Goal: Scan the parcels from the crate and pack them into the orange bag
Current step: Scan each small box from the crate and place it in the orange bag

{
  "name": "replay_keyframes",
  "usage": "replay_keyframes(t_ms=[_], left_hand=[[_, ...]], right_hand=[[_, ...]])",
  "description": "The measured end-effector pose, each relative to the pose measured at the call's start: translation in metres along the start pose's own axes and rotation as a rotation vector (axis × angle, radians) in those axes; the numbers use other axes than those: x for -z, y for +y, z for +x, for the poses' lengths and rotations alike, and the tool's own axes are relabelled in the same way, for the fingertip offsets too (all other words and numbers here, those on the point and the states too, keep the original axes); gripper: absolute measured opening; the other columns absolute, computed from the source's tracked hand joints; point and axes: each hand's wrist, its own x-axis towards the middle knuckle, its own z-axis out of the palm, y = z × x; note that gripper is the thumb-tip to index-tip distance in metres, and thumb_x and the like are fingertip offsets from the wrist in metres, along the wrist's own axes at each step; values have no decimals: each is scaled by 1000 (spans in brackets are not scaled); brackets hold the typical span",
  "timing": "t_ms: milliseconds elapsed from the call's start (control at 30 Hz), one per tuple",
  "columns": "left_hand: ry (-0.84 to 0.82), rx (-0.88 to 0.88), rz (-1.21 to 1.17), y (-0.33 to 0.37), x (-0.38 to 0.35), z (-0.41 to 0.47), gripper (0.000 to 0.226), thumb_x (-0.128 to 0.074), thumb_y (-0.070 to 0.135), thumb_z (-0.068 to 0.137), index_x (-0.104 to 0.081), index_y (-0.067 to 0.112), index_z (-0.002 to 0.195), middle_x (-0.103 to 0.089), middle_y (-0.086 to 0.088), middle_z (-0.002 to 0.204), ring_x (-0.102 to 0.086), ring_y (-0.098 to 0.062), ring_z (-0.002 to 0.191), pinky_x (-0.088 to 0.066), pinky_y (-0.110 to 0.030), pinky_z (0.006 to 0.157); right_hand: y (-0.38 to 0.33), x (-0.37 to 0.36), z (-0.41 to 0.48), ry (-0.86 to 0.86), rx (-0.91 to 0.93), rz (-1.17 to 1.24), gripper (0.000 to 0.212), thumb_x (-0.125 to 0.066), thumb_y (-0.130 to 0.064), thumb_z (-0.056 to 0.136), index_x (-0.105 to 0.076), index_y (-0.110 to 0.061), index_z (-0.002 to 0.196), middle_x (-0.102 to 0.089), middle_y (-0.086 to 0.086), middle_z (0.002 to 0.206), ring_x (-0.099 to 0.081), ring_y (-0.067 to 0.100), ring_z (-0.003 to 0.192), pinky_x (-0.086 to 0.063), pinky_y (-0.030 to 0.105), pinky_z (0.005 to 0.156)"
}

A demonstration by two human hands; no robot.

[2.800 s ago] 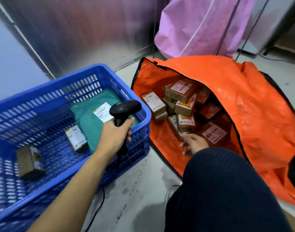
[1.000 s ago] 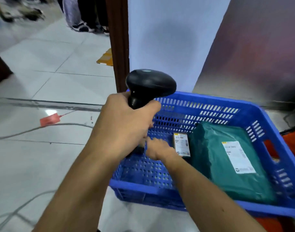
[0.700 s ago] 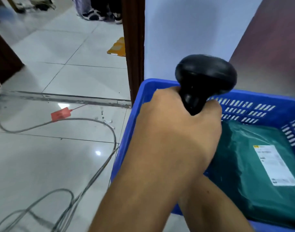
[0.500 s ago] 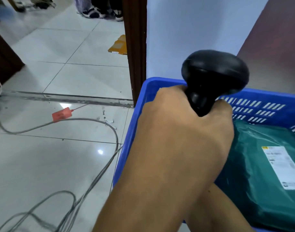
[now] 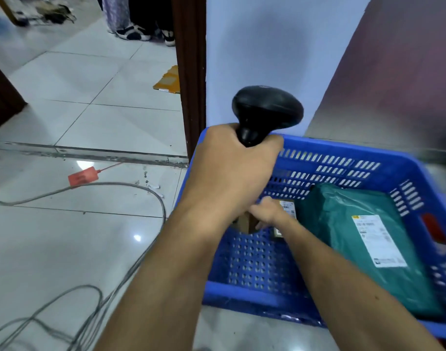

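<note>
The blue plastic crate (image 5: 257, 296) stands on the floor at the right. A flat green mailer (image 5: 343, 224) with a white label lies in its right half. My left hand (image 5: 232, 171) is shut on the handle of a black barcode scanner (image 5: 267, 107), held above the crate's near-left corner. My right hand (image 5: 267, 214) reaches into the crate from the lower right, fingers curled on a small brown parcel (image 5: 244, 221). A second small labelled parcel (image 5: 287, 207) lies just behind it. A strip of orange (image 5: 434, 230) shows through the crate's side opening; the orange bag is otherwise out of view.
Grey cables (image 5: 110, 186) loop across the tiled floor to the left of the crate, with a red tag (image 5: 82, 176) on one. A dark door frame (image 5: 190, 79) and pale wall (image 5: 272, 46) rise behind the crate. A cardboard scrap (image 5: 168, 81) and a person's shoes (image 5: 133, 34) are farther back.
My right hand left the orange bag and went into the crate. The scanner hand, which filled the view half a second ago, has lifted clear, uncovering my right hand on the small parcel.
</note>
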Motion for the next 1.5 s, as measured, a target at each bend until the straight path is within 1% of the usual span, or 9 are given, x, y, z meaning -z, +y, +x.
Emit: replay_keyframes(t_ms=[100, 300, 467, 633, 867, 1067, 1267, 1400, 1500], left_hand=[[-13, 57, -58, 0, -3, 0, 24, -71, 31, 89, -71, 10, 77, -71, -2, 63, -60, -19, 47, -54, -30, 59], [-16, 98, -249, 6, -27, -12, 18, -70, 28, 91, -70, 12, 84, -67, 3, 61, -55, -15, 45, -48, -30, 58], [-42, 109, -407, 15, -46, -31, 18, -68, 26, 96, -68, 12, 86, -71, -2, 73, -54, -10, 46, -53, -31, 56], [-117, 108, -325, 20, -51, -60, 18, -68, 24, 97, -69, 8, 88, -74, -6, 81, -51, -11, 44, -44, -20, 42], [-239, 224, -370, 14, -77, -92, 22, -70, 22, 95, -71, 1, 97, -80, -9, 97, -52, -15, 53, -49, -31, 54], [-278, 255, -456, 13, -86, -95, 36, -78, 43, 88, -70, 8, 91, -79, -3, 85, -54, -14, 54, -51, -28, 52], [-402, 357, -700, 15, -105, -88, 52, -82, 56, 69, -62, 16, 95, -80, -12, 107, -51, -12, 51, -48, -26, 52], [-438, 391, -774, 11, -117, -86, 49, -85, 52, 62, -61, 19, 89, -78, -10, 107, -48, -13, 53, -48, -25, 51], [-415, 423, -791, 8, -122, -86, 50, -88, 50, 61, -63, 18, 90, -67, -4, 81, -50, -14, 55, -47, -25, 51]], right_hand=[[10, 48, -42, 33, 81, 49, 44, -67, -44, 89, -73, 0, 93, -74, 11, 63, -76, 26, 60, -62, 34, 62], [26, 141, -149, 197, 250, 12, 30, -68, -36, 88, -55, -12, 99, -74, 14, 80, -76, 30, 62, -63, 44, 64], [43, 187, -257, 353, 343, 150, 20, -67, -19, 95, -53, -14, 107, -70, 4, 84, -74, 31, 59, -52, 33, 56], [76, 195, -331, 495, 332, 501, 16, -64, -21, 99, -57, -9, 105, -68, 17, 84, -68, 33, 51, -49, 33, 52], [119, 150, -353, 594, 346, 755, 20, -59, -23, 102, -58, -5, 110, -72, 12, 75, -66, 33, 49, -48, 34, 53], [117, 147, -364, 735, 567, 584, 38, -74, -29, 92, -49, -33, 121, -66, -3, 118, -73, 34, 62, -60, 41, 61], [112, 128, -365, 845, 614, 425, 57, -84, -29, 85, -42, -45, 120, -61, -15, 109, -67, 25, 61, -57, 53, 61], [109, 118, -362, 976, 579, 222, 61, -85, -41, 79, -42, -43, 123, -55, -17, 83, -54, 10, 56, -45, 31, 54], [108, 114, -360, 1046, 617, 129, 61, -79, -48, 77, -45, -33, 126, -39, -29, 80, -46, -4, 61, -32, 11, 57]])
